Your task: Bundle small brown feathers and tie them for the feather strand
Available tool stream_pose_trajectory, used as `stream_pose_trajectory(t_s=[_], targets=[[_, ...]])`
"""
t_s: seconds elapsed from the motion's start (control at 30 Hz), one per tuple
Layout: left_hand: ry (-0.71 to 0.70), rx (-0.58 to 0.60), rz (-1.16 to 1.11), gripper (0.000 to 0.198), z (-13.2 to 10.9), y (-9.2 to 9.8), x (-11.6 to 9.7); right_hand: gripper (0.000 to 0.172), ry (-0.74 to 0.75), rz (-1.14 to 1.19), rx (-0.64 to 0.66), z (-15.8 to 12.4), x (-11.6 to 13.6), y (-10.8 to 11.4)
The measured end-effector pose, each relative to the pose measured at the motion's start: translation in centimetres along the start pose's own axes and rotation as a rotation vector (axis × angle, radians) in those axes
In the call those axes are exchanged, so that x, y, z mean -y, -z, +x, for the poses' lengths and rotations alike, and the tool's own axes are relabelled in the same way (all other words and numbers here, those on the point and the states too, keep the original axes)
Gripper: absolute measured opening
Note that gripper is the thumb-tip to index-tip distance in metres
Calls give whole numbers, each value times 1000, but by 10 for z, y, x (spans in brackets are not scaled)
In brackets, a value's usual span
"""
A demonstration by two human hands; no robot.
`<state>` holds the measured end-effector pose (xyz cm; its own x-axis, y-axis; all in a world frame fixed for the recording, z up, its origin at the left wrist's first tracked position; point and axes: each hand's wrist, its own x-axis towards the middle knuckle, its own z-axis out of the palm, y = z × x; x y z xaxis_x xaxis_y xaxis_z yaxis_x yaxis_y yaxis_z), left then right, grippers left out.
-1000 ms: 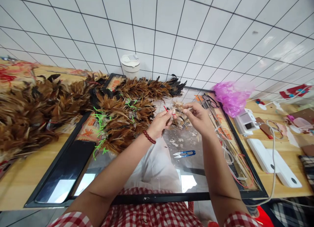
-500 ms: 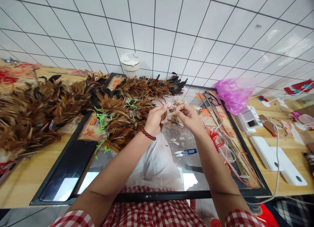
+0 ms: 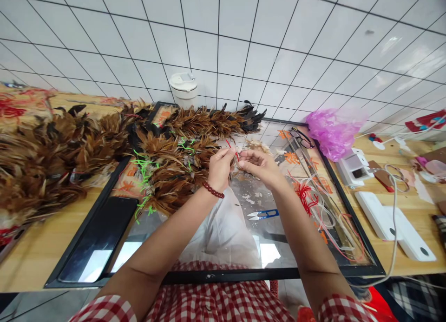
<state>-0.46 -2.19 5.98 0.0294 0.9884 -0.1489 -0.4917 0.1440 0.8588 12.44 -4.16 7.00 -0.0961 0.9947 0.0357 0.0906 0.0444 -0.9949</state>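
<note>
Above the black-framed glass panel [image 3: 87,222], my left hand [image 3: 220,167] is closed round a small bunch of brown feathers and a thin red string [image 3: 232,150]. My right hand [image 3: 262,166] meets it from the right, fingertips pinched on the same red string and feather bunch. A dark red bead bracelet [image 3: 213,191] sits on my left wrist. Blue-handled thread snips [image 3: 264,214] lie on the glass just below my hands. Bundles of brown feathers tied with green string [image 3: 167,173] lie to the left of my hands.
A big heap of brown feathers [image 3: 45,159] covers the left of the wooden table. A white lidded cup [image 3: 183,88] stands at the wall. Right of the panel lie eyeglasses [image 3: 300,138], a pink plastic bag [image 3: 332,131], red and white cords [image 3: 324,210], and white devices [image 3: 393,224].
Both hands have drifted left and slightly up while staying together. The loose feather bunch that showed between them is now mostly hidden in my left hand, with the red string showing above.
</note>
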Motion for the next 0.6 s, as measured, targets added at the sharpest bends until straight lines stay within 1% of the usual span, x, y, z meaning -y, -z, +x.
stream_pose_trajectory(t_s=[0.03,0.1,0.17,0.27,0.33,0.37,0.4,0.5,0.6], targets=[[-25,-10,10,28,0,0,1,37,-22,25,7,0,-1,-2],[-61,-15,14,27,0,0,3,35,-25,27,-20,2,-4,-6],[-55,-2,-7,25,0,-1,3,35,-6,18,-45,3,-6,-6],[41,75,-77,22,-2,-1,-2,36,-50,48,-3,4,-5,3],[124,166,-118,20,-3,-1,-7,38,-90,60,32,5,-3,10],[154,214,-126,20,-4,-1,-9,39,-89,53,26,5,-2,14],[173,260,-120,20,-4,0,-10,40,-68,38,7,5,-1,18],[180,367,-37,20,-3,2,-7,38,57,-40,-63,4,3,26],[186,417,75,19,-2,4,-2,31,145,-135,-62,0,8,31]])
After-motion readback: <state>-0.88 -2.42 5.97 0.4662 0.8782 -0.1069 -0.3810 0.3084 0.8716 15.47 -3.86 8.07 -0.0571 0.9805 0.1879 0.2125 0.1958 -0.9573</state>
